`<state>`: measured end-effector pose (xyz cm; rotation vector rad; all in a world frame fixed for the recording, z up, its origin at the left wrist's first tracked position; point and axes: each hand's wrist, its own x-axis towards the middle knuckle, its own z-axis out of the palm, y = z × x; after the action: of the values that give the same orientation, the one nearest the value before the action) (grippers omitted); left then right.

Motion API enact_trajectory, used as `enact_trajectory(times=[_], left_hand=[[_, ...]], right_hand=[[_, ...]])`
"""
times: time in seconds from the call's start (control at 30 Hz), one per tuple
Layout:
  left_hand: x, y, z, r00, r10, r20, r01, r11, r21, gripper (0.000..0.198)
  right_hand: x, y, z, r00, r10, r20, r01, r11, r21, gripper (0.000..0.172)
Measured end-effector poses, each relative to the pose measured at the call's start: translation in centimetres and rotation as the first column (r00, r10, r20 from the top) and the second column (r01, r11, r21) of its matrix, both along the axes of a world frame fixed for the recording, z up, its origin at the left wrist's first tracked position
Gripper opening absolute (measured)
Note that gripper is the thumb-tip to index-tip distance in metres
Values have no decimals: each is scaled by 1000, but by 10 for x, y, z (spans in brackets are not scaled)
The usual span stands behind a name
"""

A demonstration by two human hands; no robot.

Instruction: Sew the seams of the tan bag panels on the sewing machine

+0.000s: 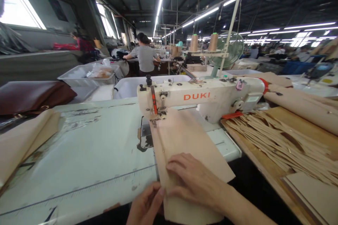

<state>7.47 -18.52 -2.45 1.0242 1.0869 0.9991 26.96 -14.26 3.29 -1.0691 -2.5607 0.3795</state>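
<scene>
A beige leather-like panel (187,137) lies on the pale green sewing table, its far left edge under the presser foot (154,123) of a white sewing machine (221,93). A narrow strip or fold runs along the panel's left side. My left hand (148,202) pinches the near left edge of the panel between thumb and fingers. Flat on the panel, a little right of that edge, rests my right hand (194,181), its fingers somewhat spread. The panel's near end hangs toward me, over the table's front edge.
To the right, a wooden board (260,165) carries many beige strips (285,144). Folded beige material (29,137) and a brown bag (37,95) lie at left. Thread cones (194,43) and a fan (232,47) stand behind the machine. A person (145,56) works farther back.
</scene>
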Motion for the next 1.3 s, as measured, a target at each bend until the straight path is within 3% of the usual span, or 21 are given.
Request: enact_trajectory(times=[0.07,0.13,0.2,0.3,0.4,0.47,0.6,0.73,1.13,1.3], left_hand=[[3,-1,6,997,14,71,-13,1000,-7,40],[3,0,6,998,2,57,-3,1000,18,41],[0,1,2,999,-22,-28,24,998,55,47],[-12,1,-9,985,0,-175,11,998,58,61],[-22,1,-14,974,43,-224,-52,998,-38,67],[-22,1,-12,983,31,-180,-53,992,-116,72],[-9,1,1,995,56,85,-38,980,-198,68],[0,0,12,943,77,323,0,973,-232,57],[0,1,23,926,79,370,28,961,-276,39],[1,3,19,912,55,407,82,947,-311,39]], right_hand=[[6,-13,0,996,83,-30,-84,996,-37,80],[9,-24,-9,995,104,3,-104,994,-21,92],[10,-29,-19,997,73,8,-73,997,-6,82],[10,-26,-26,991,-13,-135,4,997,-71,57],[10,-19,-16,956,-90,-279,39,982,-182,28],[8,-17,-8,946,-95,-311,25,975,-222,21],[1,-17,-2,946,-91,-311,19,974,-226,22],[-3,-17,-4,941,-95,-325,23,975,-220,25],[-15,-27,-1,946,-27,-324,-23,989,-147,24],[-17,-23,-19,954,-28,-300,13,999,-52,33]])
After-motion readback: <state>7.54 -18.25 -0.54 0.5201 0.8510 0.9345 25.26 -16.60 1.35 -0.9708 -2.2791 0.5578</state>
